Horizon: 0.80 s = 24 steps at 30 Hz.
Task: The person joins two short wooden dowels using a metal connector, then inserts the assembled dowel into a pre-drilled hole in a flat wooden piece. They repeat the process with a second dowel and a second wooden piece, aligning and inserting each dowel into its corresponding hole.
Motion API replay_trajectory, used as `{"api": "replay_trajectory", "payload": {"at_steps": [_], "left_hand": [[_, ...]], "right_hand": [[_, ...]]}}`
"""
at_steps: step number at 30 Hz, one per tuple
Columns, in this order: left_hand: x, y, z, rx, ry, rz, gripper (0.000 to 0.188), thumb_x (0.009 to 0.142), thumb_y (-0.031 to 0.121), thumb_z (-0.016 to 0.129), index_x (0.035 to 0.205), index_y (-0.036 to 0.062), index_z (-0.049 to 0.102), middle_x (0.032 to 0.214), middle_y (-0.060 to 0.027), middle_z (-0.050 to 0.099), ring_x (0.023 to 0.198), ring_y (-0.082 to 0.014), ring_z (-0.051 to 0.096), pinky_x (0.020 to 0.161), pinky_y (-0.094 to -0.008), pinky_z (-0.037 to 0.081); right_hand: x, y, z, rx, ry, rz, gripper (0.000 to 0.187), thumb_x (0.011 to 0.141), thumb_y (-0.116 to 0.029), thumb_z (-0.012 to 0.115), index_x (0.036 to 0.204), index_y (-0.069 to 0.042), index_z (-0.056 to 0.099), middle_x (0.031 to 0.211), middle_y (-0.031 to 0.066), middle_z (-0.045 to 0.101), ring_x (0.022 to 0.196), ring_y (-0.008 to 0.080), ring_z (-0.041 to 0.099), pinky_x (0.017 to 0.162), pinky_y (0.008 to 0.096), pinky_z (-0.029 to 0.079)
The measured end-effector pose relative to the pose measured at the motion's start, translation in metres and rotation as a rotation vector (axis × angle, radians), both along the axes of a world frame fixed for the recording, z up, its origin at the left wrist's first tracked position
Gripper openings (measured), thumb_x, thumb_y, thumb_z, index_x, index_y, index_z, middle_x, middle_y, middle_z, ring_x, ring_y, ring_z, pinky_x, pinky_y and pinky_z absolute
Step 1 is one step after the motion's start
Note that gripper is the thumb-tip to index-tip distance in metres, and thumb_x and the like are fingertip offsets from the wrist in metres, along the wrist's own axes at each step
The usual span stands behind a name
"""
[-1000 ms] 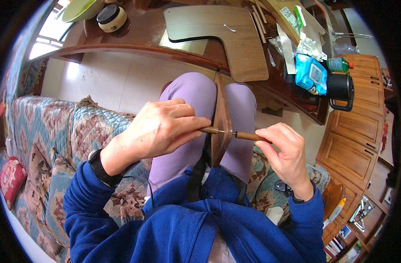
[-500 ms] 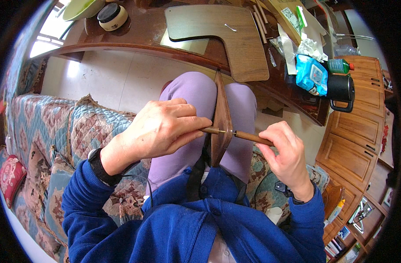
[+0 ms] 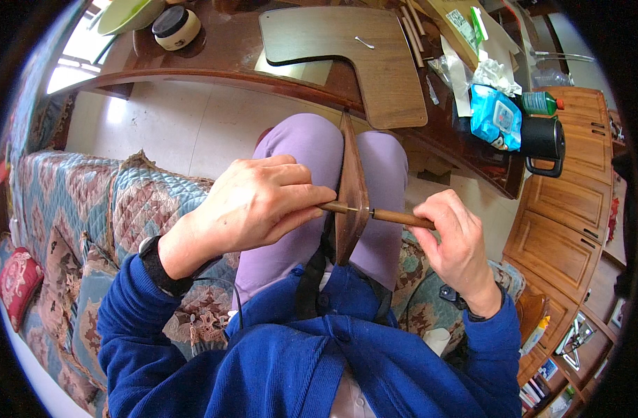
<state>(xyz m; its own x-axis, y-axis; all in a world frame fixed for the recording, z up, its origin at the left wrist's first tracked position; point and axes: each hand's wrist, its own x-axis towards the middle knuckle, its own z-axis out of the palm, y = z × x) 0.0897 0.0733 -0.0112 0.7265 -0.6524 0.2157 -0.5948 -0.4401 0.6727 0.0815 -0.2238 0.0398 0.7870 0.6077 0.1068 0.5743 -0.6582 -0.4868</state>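
Note:
My left hand (image 3: 257, 200) pinches a short brown wooden rod (image 3: 335, 207), whose thin brass-coloured tip points right. A longer brown rod (image 3: 402, 219) with a dark-ringed end is pinched in my right hand (image 3: 455, 240); its ringed end faces the brass tip, and I cannot tell whether they touch. Between my lilac-trousered knees stands a wooden board (image 3: 350, 174) on edge, leaning lengthwise away from me. The left rod and its tip lie across this board near its middle. Most of the left rod's length is hidden behind my fingers.
On the dark table (image 3: 228, 66) ahead lie an L-shaped wooden panel (image 3: 388, 83) and a cotton swab (image 3: 365, 43). At the right are several rods, a blue wipes pack (image 3: 495, 117), a black mug (image 3: 543, 143) and a green bottle (image 3: 540, 103). A lidded jar (image 3: 177, 29) stands far left.

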Motion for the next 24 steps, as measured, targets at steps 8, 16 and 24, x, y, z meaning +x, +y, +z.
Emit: {"api": "replay_trajectory", "payload": {"at_steps": [8, 16, 24], "left_hand": [[-0.0013, -0.0016, 0.0008, -0.022, 0.011, 0.009, 0.022, 0.081, 0.013, 0.073, 0.102, 0.0054, 0.072, 0.074, -0.0075, 0.06, 0.066, -0.0261, 0.059, 0.06, -0.038, 0.05], [-0.0018, -0.0029, 0.0005, -0.038, 0.029, 0.021, 0.022, 0.081, 0.013, 0.073, 0.102, 0.0057, 0.072, 0.074, -0.0076, 0.06, 0.066, -0.0263, 0.059, 0.059, -0.0379, 0.049], [-0.0019, -0.0027, 0.0011, -0.033, 0.043, 0.025, 0.023, 0.08, 0.012, 0.075, 0.102, 0.0055, 0.073, 0.074, -0.0083, 0.061, 0.066, -0.0266, 0.06, 0.059, -0.0383, 0.05]], "right_hand": [[0.0011, -0.0023, 0.0014, -0.127, -0.091, 0.092, 0.03, 0.071, -0.009, 0.079, 0.096, -0.003, 0.064, 0.081, 0.0095, 0.059, 0.072, 0.0276, 0.063, 0.061, 0.0376, 0.052], [0.0032, -0.0009, -0.0023, -0.085, -0.105, 0.108, 0.026, 0.076, -0.015, 0.078, 0.093, -0.002, 0.064, 0.076, 0.0094, 0.059, 0.065, 0.0268, 0.061, 0.058, 0.0364, 0.049], [0.0075, -0.0014, 0.0021, -0.121, -0.053, 0.114, 0.027, 0.076, -0.017, 0.078, 0.093, -0.001, 0.064, 0.075, 0.0101, 0.061, 0.063, 0.0272, 0.061, 0.056, 0.0368, 0.047]]}}
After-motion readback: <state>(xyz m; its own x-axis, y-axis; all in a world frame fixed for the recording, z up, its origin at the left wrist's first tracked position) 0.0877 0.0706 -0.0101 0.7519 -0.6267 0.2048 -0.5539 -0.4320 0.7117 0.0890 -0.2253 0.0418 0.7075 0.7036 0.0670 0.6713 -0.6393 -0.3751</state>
